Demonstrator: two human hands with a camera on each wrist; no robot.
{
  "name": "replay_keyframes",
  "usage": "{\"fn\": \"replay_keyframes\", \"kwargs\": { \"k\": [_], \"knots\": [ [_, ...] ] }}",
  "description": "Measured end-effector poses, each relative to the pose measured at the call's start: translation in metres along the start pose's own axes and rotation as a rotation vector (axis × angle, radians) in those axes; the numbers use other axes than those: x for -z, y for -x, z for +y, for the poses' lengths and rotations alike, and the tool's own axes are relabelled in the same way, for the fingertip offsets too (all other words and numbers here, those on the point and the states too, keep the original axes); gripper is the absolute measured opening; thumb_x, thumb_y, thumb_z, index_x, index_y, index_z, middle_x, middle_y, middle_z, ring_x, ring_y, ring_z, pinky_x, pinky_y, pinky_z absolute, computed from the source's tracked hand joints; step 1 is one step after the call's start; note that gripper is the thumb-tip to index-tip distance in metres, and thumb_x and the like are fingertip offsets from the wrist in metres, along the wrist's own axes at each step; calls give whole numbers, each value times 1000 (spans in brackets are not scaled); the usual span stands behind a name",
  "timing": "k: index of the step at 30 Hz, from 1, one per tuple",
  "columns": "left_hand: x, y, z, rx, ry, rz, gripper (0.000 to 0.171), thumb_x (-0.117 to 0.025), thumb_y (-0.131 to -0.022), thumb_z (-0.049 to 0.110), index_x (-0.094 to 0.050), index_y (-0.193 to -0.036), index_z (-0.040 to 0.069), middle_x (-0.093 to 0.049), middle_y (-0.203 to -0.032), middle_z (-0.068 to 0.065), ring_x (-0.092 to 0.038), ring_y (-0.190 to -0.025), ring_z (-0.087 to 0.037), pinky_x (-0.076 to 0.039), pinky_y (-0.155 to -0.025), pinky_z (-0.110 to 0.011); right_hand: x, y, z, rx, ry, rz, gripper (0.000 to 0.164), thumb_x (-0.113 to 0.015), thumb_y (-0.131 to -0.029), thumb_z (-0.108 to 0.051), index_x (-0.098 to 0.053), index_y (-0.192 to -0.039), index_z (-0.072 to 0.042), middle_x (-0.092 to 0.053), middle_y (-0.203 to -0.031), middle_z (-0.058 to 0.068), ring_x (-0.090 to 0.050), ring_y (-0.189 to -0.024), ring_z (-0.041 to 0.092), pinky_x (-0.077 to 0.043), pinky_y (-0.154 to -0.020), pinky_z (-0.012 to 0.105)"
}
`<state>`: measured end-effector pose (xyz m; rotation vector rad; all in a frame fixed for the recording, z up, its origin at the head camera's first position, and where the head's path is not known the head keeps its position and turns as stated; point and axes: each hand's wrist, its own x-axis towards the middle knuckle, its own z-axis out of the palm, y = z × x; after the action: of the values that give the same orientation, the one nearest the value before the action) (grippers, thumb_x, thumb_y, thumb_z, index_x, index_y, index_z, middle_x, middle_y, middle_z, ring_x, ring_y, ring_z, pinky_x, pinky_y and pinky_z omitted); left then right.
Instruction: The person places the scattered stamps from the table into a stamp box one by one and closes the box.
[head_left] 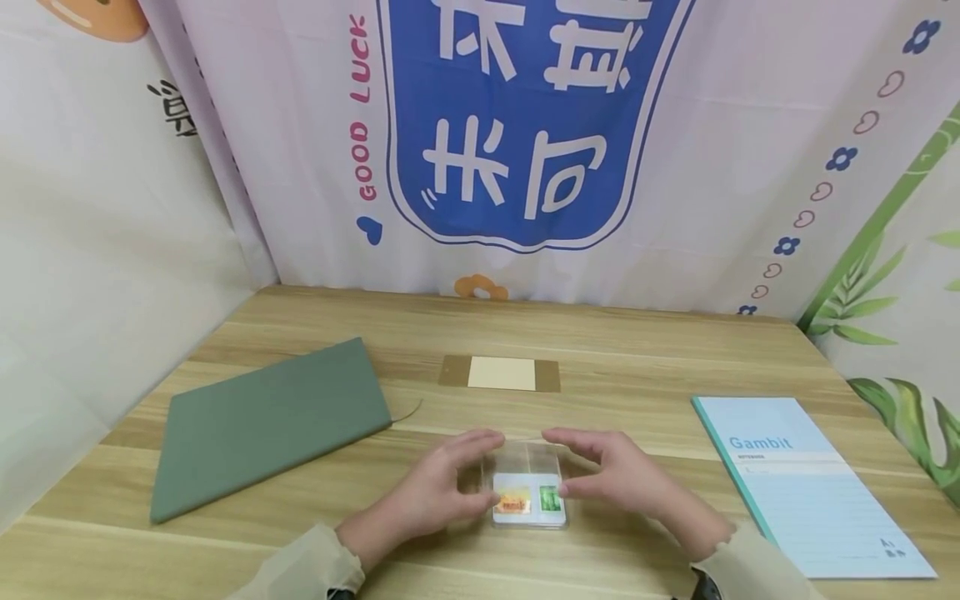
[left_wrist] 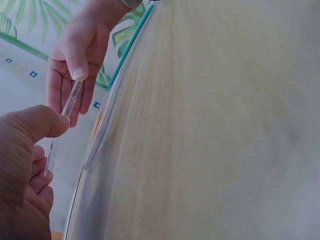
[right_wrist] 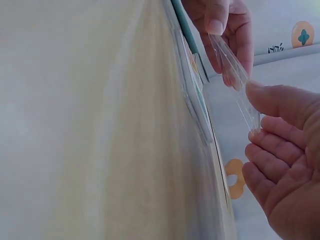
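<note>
Both hands hold a thin clear plastic cover by its opposite sides, raised above the table. My left hand grips one side between thumb and fingertips. From the other side, my right hand pinches it the same way. Under the cover lies a small flat white piece with rounded corners, showing an orange patch and a green patch. It appears to sit in a shallow clear tray, seen edge-on in the left wrist view as a thin stack. The cover and the white piece are apart in both wrist views.
A dark green notebook with a ribbon lies at the left of the wooden table. Behind the hands is a brown card with a cream middle. A light blue Gambit notebook lies at the right. Printed curtains hang behind.
</note>
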<state>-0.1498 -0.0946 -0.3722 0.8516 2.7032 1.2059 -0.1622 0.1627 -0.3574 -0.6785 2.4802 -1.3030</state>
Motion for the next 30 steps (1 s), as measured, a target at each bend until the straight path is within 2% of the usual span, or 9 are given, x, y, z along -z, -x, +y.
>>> {"fn": "replay_keyframes", "kwargs": {
  "k": [9, 17, 23, 30],
  "knots": [
    [-4, 1, 2, -16, -28, -20, 63, -75, -74, 19, -51, -132, 10, -48, -137, -7, -44, -125, -27, -35, -103, -49, -7, 12, 4, -25, -33, 39, 63, -75, -75, -26, -53, -131, -10, -46, -137, 13, -41, -127, 37, -31, -103, 52],
    [-7, 3, 2, -2, 0, -61, 64, -74, -74, 18, -50, -133, 11, -46, -139, -6, -43, -126, -27, -34, -104, -48, -13, 19, 10, -21, -43, 43, 63, -75, -73, -31, -53, -130, -13, -51, -134, 6, -43, -127, 29, -30, -104, 50],
    [-9, 4, 1, -16, 5, -82, 61, -73, -75, 18, -52, -131, 9, -48, -137, -7, -44, -126, -27, -34, -104, -48, -16, 22, 11, -18, -42, 41, 62, -75, -74, -29, -54, -129, -12, -51, -135, 7, -42, -128, 30, -28, -104, 51],
    [-11, 3, -1, -14, -3, -103, 60, -73, -76, 18, -52, -131, 9, -48, -137, -6, -44, -126, -26, -34, -105, -46, -18, 23, 11, -12, 20, 58, 61, -75, -73, -30, -55, -129, -13, -53, -132, 7, -44, -125, 32, -29, -103, 55]
  ]
}}
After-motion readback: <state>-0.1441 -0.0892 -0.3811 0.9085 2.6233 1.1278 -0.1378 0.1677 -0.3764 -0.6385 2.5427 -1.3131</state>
